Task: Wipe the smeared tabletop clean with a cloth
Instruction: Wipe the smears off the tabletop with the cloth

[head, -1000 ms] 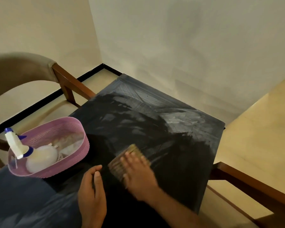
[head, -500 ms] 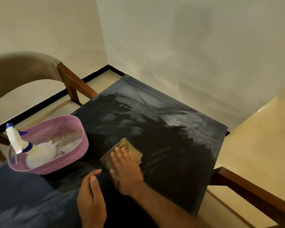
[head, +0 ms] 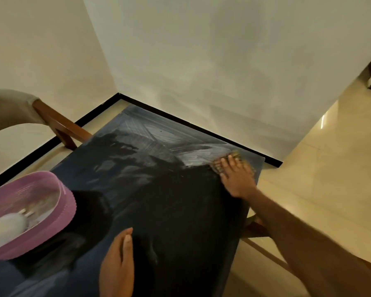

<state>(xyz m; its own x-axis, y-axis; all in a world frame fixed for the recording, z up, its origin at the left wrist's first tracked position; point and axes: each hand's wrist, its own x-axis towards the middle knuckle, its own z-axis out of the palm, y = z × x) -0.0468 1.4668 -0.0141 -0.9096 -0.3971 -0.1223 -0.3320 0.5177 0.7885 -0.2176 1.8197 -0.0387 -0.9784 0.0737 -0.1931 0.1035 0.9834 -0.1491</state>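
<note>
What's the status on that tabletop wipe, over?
Right hand flat on cloth, far right corner. Left hand resting open. White smears remain on tabletop. Path unobstructed.

The tabletop presents a dark, smooth surface with whitish matt smears at its far end, the cloth looks coarse and woven, the purple basket is ribbed plastic, and the chair frame is polished brown wood.
</note>
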